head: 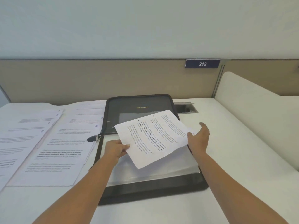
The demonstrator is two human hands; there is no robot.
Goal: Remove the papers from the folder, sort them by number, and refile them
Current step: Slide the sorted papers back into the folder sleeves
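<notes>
**A printed sheet held over the open folder**

The sheet (152, 138) hangs in the air, tilted, just above the lower half of the open zip folder (145, 191), which lies flat on the desk (234, 151). It is thin office paper: very light, limp, easy to crease, and it will sag if it is held at one point only. The best place to take it is at two opposite edges, with a soft pinch and no squeezing (a hard pinch leaves a mark).

The left hand (116, 148) pinches the near-left edge, with the thumb on top and the curled fingers below the sheet. The right hand (199, 138) is at the far-right corner, with its palm turned toward the paper, the fingers relaxed and spread and the thumb raised. The corner seems to rest against the palm, but the blur does not let me say if any finger closes on it. So I judge that the left hand carries the sheet and the right one only steadies it.

Other papers (53, 143) lie spread in overlapping rows on the desk, to the left of the folder.
</notes>
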